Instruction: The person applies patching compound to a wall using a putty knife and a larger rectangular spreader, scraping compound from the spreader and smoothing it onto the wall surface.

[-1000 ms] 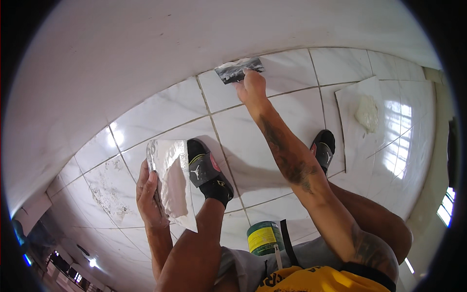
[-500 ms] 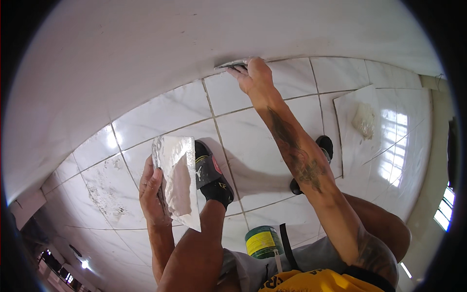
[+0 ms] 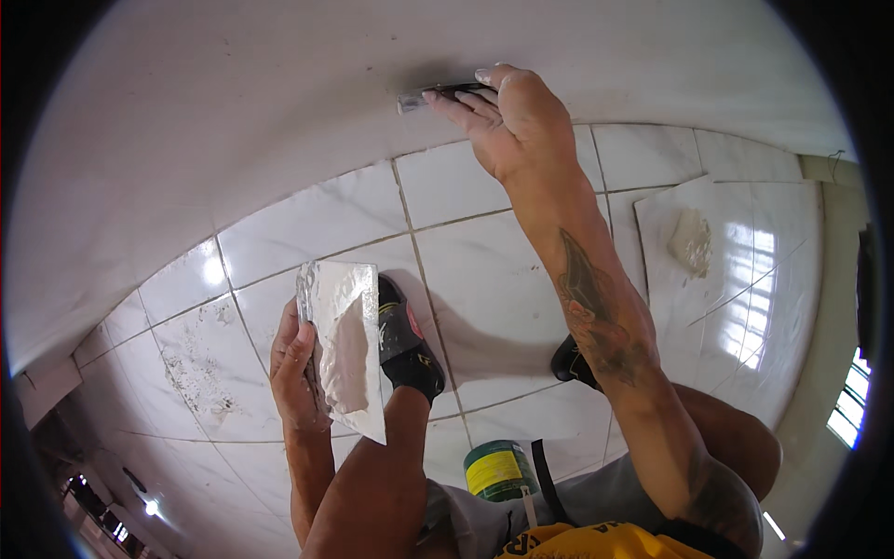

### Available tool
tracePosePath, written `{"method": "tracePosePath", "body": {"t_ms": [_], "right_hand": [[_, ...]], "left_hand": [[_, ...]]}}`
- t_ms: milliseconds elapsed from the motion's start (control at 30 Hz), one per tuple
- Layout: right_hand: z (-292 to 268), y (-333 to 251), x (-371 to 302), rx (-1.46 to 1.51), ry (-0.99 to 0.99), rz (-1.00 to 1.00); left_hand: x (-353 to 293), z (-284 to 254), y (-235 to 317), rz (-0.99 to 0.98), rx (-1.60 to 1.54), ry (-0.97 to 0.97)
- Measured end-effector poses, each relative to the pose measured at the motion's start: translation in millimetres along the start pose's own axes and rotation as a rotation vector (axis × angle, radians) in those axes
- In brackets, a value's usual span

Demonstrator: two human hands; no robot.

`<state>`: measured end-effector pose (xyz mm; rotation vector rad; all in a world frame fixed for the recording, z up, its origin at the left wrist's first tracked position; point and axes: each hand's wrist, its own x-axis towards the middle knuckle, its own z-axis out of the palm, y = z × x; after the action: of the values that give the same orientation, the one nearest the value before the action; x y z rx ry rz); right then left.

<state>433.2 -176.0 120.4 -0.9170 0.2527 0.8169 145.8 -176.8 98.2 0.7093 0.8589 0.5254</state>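
In the head view, the right hand (image 3: 512,121) sat at twelve o'clock, fingers closed around a putty knife (image 3: 430,95) whose blade lay flat against the white wall (image 3: 233,121) just above the floor line. The left hand (image 3: 296,373) was at eight o'clock, curled shut on the edge of a metal hawk (image 3: 343,349) held tilted, with a smear of pale filler (image 3: 352,359) on its face. To do this step well, the blade probably wanted a shallow angle and steady, even pressure, with the hawk kept close and level enough that the filler did not slide off. At six o'clock, between the knees, stood a small round tin (image 3: 500,469) with a green body and a yellow label band; its print was too small to read. At three o'clock a loose white tile (image 3: 736,279) lay on the tiled floor (image 3: 466,252), carrying a lump of putty (image 3: 691,242). A black slipper (image 3: 405,340) lay just beside the hawk
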Motion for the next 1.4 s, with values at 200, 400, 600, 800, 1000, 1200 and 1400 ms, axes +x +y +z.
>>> {"method": "tracePosePath", "body": {"t_ms": [200,400,600,800,1000,1200,1400], "right_hand": [[17.7,-15.1,-19.7,-0.024,-0.075,-0.033],[7.3,-19.8,-32.3,-0.087,-0.230,-0.020],[-55.1,5.4,-19.4,-0.014,-0.155,0.029],[-127.0,88.6,40.8,-0.104,0.067,0.217],[-121.0,120.4,79.7,0.025,0.059,0.214],[-97.9,113.6,87.0,0.046,0.062,0.198],[-47.4,79.7,47.7,0.053,-0.053,0.171]], "left_hand": [[0.0,-1.7,4.3,0.006,0.025,0.008],[0.1,-9.8,6.7,0.014,0.032,0.018],[-1.0,-20.9,7.8,0.048,0.027,0.058],[-2.0,-23.7,8.0,0.028,0.129,0.098],[-3.7,-25.7,8.5,0.033,0.145,0.112],[1.7,-15.0,9.0,0.041,0.109,0.095],[0.0,-6.2,12.6,0.073,-0.016,0.127]]}}
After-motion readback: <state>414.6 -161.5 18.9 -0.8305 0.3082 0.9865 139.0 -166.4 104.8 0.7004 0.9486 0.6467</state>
